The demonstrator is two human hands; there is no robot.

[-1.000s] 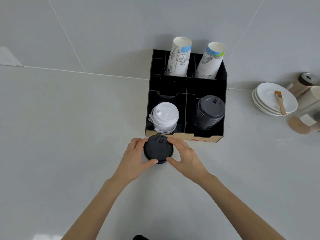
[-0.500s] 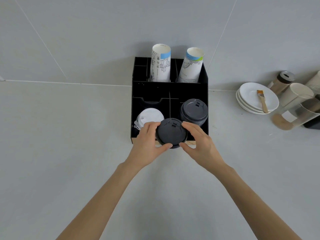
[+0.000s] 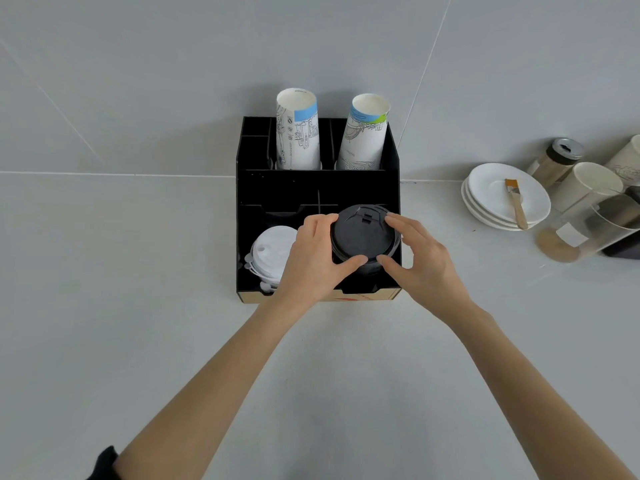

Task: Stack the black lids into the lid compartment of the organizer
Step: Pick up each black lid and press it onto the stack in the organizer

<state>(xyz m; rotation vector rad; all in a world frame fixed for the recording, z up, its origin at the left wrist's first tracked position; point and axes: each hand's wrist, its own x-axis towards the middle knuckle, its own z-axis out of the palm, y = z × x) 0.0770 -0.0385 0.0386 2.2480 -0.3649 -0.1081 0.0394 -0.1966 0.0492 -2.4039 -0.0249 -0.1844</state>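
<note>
A black organizer (image 3: 277, 188) stands against the wall on the grey counter. I hold a stack of black lids (image 3: 362, 233) over its front right compartment, where it covers the black lids stored there. My left hand (image 3: 313, 258) grips the stack's left side. On the right side, my right hand (image 3: 420, 261) has its fingers curled around the rim. The front left compartment holds white lids (image 3: 268, 252), partly hidden by my left hand.
Two columns of paper cups (image 3: 298, 129) (image 3: 363, 133) stand in the organizer's back compartments. At the right are stacked white saucers (image 3: 498, 195) with a small brush (image 3: 516, 202), a lidded jar (image 3: 557, 161), cups and a clear container (image 3: 588, 230).
Both hands lifted the black lid stack from the counter in front of the organizer and carried it forward and right, over the front right compartment.
</note>
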